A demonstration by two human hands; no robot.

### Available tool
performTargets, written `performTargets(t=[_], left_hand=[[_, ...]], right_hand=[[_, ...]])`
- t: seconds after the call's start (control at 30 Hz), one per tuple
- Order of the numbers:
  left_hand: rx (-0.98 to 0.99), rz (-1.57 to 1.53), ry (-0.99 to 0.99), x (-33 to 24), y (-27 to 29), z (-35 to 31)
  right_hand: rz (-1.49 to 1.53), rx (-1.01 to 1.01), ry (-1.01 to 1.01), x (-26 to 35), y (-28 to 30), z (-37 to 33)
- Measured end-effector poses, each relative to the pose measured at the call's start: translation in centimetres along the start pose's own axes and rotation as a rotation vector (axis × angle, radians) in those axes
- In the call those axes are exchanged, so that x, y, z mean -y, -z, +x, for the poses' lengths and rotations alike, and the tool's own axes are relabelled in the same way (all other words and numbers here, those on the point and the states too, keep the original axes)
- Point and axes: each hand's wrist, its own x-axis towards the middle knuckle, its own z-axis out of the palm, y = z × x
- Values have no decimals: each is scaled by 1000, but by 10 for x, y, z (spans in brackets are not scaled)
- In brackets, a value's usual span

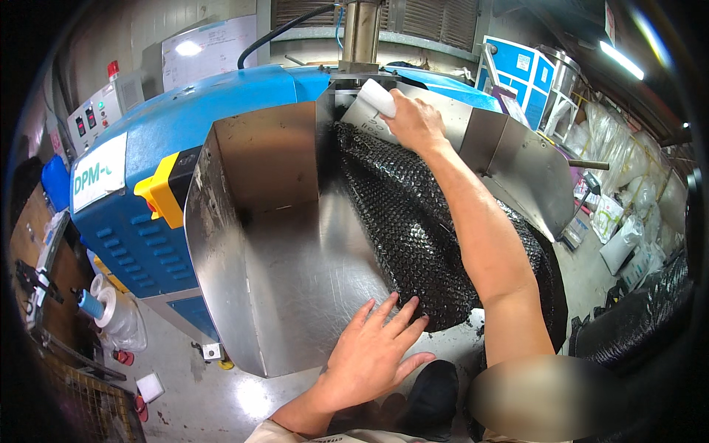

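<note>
Black, shiny, bubble-textured plastic sheeting (402,214) lies bunched across the right side of a metal feed tray (295,295), with its upper end at the machine's opening. At the back of the tray, my right hand (415,122) is closed around a white, rounded, block-like piece (377,97). It is held over the sheeting's upper end, beside a pale panel with handwriting. My left hand (373,353) is open, fingers spread, at the tray's near edge. Its fingertips meet the lower left edge of the sheeting; whether they press on it I cannot tell.
The tray belongs to a blue machine (148,214) with a yellow switch box (164,190) at its left. A control panel (100,111) stands farther left. Clear plastic bags (635,162) pile up at right, with black plastic (635,317) nearer. A film roll (118,306) stands on the left floor.
</note>
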Motion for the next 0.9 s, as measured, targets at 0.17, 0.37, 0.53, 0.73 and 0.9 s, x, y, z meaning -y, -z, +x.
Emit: performTargets(t=[0.17, 0.37, 0.53, 0.73, 0.9], left_hand=[[-2, 2, -2, -1, 1, -1], [11, -4, 8, -1, 3, 0], [17, -32, -11, 0, 4, 0], [18, -50, -8, 1, 4, 0], [14, -61, -7, 2, 4, -1]], right_hand=[[19, -46, -11, -2, -17, 2], [5, -40, 10, 1, -27, 14], [-14, -32, 29, 6, -38, 13], [-15, -31, 28, 3, -49, 19], [-52, -12, 34, 10, -54, 21]])
